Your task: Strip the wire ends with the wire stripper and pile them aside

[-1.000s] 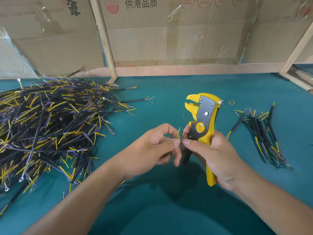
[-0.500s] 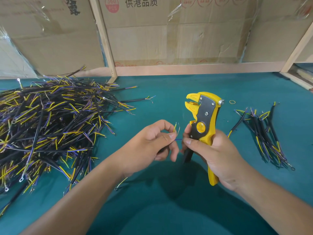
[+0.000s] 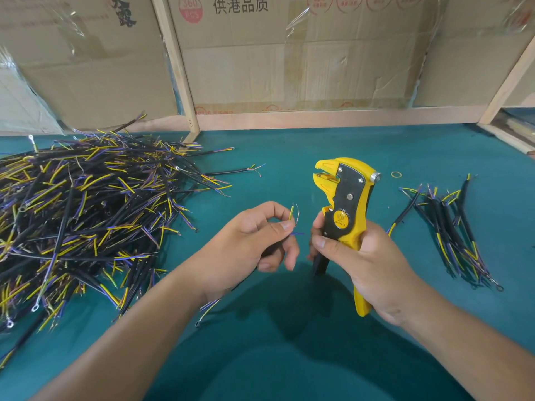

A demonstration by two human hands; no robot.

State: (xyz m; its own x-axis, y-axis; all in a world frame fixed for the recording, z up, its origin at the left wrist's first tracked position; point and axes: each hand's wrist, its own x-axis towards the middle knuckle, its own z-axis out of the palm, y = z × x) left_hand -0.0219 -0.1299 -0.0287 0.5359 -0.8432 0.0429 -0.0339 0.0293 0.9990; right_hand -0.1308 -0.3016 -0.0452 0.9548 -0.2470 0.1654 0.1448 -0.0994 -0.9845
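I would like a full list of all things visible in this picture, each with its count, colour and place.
big wire pile: too many to count, black with yellow and purple ends, left on the table
small wire pile: a small bundle, same colours, right on the table
held wire: one, yellow and purple ends showing, in the left hand
wire stripper: one, yellow and black, upright at centre
rubber band: one, yellow, behind the small pile
table: one, teal surface
cardboard sheets: several, brown, behind the table
wooden frame: light wood, in front of the cardboard
left hand: pinches the held wire
right hand: holds the stripper by its handles
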